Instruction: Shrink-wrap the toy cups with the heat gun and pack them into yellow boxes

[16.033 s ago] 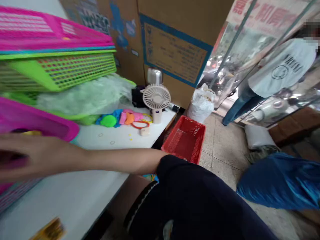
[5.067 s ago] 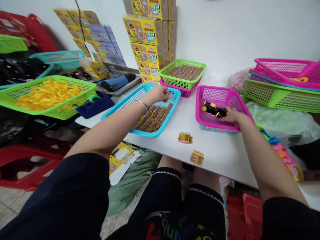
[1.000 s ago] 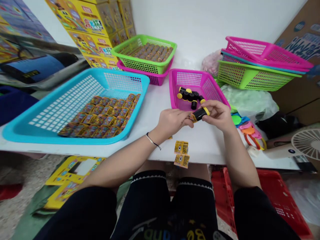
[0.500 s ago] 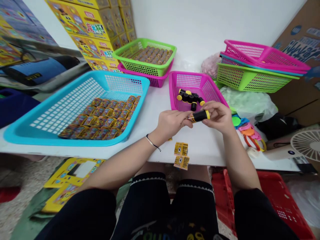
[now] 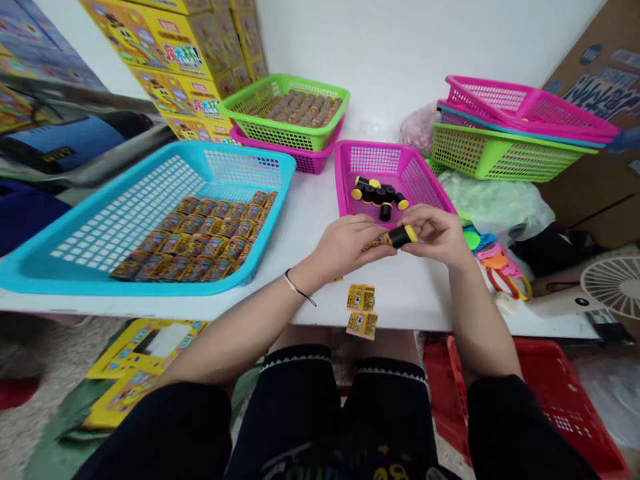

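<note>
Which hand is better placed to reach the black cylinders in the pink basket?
Right, probably: the right hand is at the pink basket's corner, nearer the black cylinders than the left hand, though it grips a yellow-capped cylinder.

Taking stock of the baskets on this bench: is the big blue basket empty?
No, the blue basket holds small yellow-and-brown packets laid in overlapping rows.
</note>
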`<state>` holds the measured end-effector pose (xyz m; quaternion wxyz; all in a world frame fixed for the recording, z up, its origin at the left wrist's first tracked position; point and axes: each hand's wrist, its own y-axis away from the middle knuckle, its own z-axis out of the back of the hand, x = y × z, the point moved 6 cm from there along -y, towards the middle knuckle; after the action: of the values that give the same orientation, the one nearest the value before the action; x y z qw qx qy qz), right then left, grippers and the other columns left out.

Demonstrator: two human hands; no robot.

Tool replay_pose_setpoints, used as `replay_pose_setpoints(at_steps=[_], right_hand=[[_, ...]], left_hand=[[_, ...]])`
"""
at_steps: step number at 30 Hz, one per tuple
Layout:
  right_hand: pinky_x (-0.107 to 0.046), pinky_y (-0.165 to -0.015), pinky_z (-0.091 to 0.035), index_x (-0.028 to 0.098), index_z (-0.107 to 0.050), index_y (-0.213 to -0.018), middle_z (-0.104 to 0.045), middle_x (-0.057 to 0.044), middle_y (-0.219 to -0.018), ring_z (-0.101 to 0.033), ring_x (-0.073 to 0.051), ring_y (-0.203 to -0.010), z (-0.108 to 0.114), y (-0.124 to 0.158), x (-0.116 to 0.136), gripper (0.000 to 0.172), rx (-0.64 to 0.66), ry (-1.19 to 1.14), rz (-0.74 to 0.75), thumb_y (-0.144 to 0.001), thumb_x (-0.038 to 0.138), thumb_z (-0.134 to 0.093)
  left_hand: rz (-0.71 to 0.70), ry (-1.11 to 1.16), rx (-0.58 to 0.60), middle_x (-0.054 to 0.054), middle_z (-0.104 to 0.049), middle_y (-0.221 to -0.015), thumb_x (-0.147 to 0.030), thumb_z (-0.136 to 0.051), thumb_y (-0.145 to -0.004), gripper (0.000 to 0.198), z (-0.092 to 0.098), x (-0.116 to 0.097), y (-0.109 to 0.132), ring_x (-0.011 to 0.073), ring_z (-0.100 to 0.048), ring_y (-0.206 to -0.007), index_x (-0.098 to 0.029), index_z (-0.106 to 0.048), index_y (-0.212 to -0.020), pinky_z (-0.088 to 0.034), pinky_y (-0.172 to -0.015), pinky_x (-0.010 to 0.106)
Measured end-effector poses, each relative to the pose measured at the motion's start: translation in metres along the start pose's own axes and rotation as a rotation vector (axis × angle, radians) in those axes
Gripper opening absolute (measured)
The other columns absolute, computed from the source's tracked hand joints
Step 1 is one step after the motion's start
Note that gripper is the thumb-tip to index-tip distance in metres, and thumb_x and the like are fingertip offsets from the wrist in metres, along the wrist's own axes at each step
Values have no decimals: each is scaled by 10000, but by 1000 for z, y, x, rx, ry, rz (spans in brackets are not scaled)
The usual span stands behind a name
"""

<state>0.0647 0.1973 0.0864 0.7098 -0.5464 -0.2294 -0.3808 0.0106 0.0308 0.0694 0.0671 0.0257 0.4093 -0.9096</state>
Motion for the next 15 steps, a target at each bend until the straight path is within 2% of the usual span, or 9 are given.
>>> replay_pose_setpoints(at_steps=[3, 8, 12, 15], right_hand=[[-252, -711, -600, 237, -752, -995, -691, -46, -1027, -680, -137, -861, 3, 0, 4, 405, 21, 19, 21, -673, 378, -954], [-268, -687, -601, 234, -759, -969, -696, -37, -1001, -677, -130, -791, -3, -2, -4, 429, 36, 74, -91, -660, 466, -945], [-267, -567, -530, 211, -710, -866, -648, 1, -761, -599, -119, -625, -12, -1, -11, 498, -105, 288, -154, -679, 640, -881], [-276, -536, -477, 203, -649, -747, -569, 8, -648, -532, -122, -580, -20, 4, -4, 502, -211, 570, -57, -778, 685, -787]], left_hand=[[87, 186, 78, 70, -780, -892, -523, -590, -1014, 401, -3, 1, -1, 197, -727, -851, -175, -762, -1115, -548, -780, 320], [210, 340, 44, 75, -789, -1057, -379, -709, -951, 376, -3, 1, 2, 195, -752, -943, -186, -676, -1272, -575, -843, 314], [383, 333, -11, 63, -762, -1179, -344, -739, -931, 536, -5, 7, 8, 190, -757, -1059, -222, -520, -1405, -582, -912, 300], [404, 334, -58, 57, -737, -1220, -335, -771, -900, 652, -4, 7, 11, 185, -762, -1039, -248, -449, -1460, -582, -933, 306]])
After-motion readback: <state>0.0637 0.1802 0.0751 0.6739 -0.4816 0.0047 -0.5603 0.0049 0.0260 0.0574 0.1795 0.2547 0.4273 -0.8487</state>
